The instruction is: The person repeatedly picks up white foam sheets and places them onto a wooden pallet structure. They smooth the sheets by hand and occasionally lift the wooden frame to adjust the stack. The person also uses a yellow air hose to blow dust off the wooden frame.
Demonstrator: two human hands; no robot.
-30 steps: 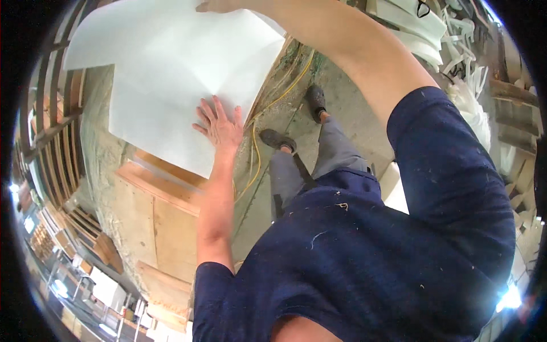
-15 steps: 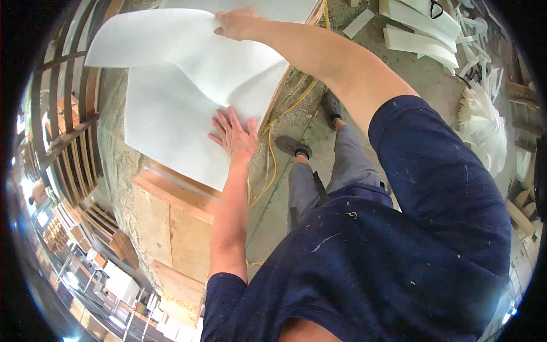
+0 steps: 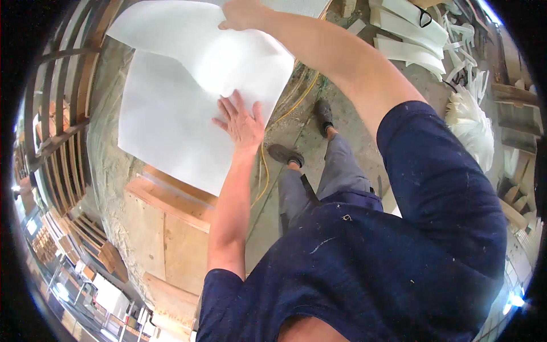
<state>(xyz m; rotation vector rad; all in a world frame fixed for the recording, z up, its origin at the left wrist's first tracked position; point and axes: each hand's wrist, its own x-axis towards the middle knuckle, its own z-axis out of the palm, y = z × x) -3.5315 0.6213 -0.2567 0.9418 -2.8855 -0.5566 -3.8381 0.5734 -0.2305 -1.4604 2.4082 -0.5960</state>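
A big white sheet, soft-looking and smooth like thin foam, lies at ten to eleven o'clock, with its far part lifted and curled over in a round bend. The left hand, near eleven o'clock, presses flat on it, fingers spread, beside the bend. The right hand, almost at twelve, pinches the lifted edge; some of its fingertips are hidden. The top of the sheet is cut off by the picture. Under it, at eight o'clock, is a pale brown box of flat wood. A thin, bendy yellow cord lies on the floor at one o'clock. Curved white foam pieces are piled at half past one. Things at seven o'clock are too small and bent to make out
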